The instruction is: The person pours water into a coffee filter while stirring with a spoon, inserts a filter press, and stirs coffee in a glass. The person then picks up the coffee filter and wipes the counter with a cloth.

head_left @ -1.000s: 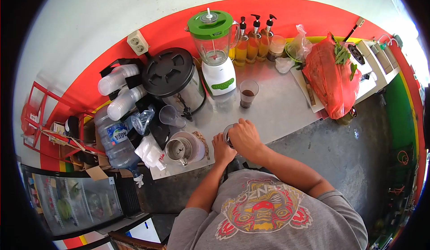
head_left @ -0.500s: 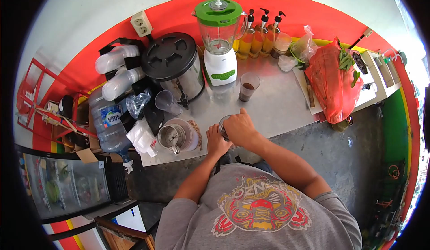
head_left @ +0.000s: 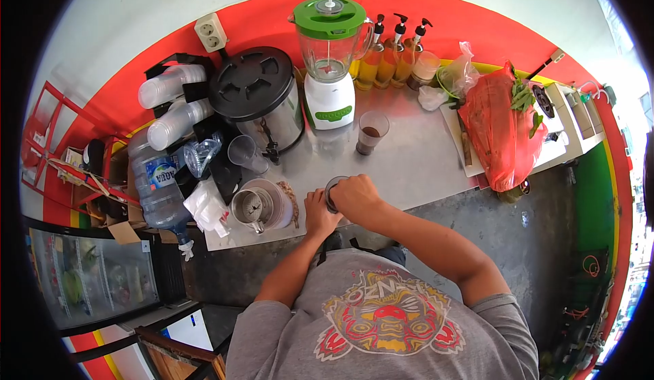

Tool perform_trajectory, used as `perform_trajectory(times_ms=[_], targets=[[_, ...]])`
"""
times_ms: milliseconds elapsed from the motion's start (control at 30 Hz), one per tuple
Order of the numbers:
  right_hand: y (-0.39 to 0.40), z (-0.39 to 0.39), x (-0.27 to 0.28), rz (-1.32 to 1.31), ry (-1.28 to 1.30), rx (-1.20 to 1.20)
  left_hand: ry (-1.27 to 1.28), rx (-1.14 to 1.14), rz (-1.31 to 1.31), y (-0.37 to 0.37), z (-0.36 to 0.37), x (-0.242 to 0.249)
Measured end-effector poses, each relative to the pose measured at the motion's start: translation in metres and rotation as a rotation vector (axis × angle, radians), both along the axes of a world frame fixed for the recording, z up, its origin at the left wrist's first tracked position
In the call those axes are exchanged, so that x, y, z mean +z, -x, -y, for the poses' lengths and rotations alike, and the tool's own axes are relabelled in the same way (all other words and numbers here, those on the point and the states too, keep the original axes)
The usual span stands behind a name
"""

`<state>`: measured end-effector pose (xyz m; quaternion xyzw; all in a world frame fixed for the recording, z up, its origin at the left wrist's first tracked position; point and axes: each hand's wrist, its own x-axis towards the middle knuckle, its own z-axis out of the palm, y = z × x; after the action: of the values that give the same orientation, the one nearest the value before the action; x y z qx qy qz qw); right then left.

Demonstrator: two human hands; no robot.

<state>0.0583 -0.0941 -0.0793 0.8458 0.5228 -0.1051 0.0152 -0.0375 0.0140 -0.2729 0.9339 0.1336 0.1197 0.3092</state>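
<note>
At the near edge of the metal table, my left hand (head_left: 320,214) is wrapped round the side of a small cup (head_left: 332,188). My right hand (head_left: 357,198) is closed over the same cup from above and the right; whatever its fingers pinch is hidden. Beyond them stands a clear plastic cup (head_left: 372,133) with dark liquid at its bottom. To the left, a metal strainer cup (head_left: 251,206) rests on a wide clear container (head_left: 281,206). An empty clear cup (head_left: 247,154) leans behind it.
A blender (head_left: 330,100) and a steel pot with black lid (head_left: 253,83) stand at the back, beside pump bottles (head_left: 387,63). A red plastic bag (head_left: 501,128) lies at the right. Stacked cups (head_left: 174,87) and a water bottle (head_left: 160,182) are at the left.
The whole view has shifted slightly, with the table's things now a little further left. My right hand has turned a little over the cup and its raised knuckle is lower; my left hand keeps its place.
</note>
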Motion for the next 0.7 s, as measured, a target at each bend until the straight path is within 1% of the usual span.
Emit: perform_trajectory(times_ms=[67,133,167,233,333,533,600,633,700], targets=[[-0.002,-0.004,-0.001,0.009,-0.009,0.024,-0.029,-0.012,-0.005,-0.001,0.003,0.002],[-0.007,-0.005,-0.003,0.018,-0.024,0.047,0.087,0.066,0.0,0.001,0.005,0.009],[-0.01,-0.007,-0.004,0.009,-0.018,0.045,0.087,0.065,0.001,0.0,0.004,0.008],[-0.012,-0.007,-0.005,0.0,-0.013,0.044,0.07,0.048,0.056,-0.001,0.003,0.006],[-0.014,-0.009,0.007,-0.045,0.018,0.074,0.058,0.047,0.069,-0.001,0.004,0.003],[-0.011,-0.012,0.001,0.016,0.017,0.055,-0.007,0.013,0.083,-0.001,0.001,0.004],[-0.001,-0.011,0.014,-0.043,0.085,0.081,-0.036,0.013,0.102,-0.003,0.0,-0.005],[-0.001,-0.012,0.015,-0.032,0.088,0.097,-0.069,-0.005,0.109,-0.003,-0.001,-0.01],[0.0,-0.014,0.017,-0.022,0.055,0.021,-0.045,0.014,0.092,-0.002,0.001,-0.002]])
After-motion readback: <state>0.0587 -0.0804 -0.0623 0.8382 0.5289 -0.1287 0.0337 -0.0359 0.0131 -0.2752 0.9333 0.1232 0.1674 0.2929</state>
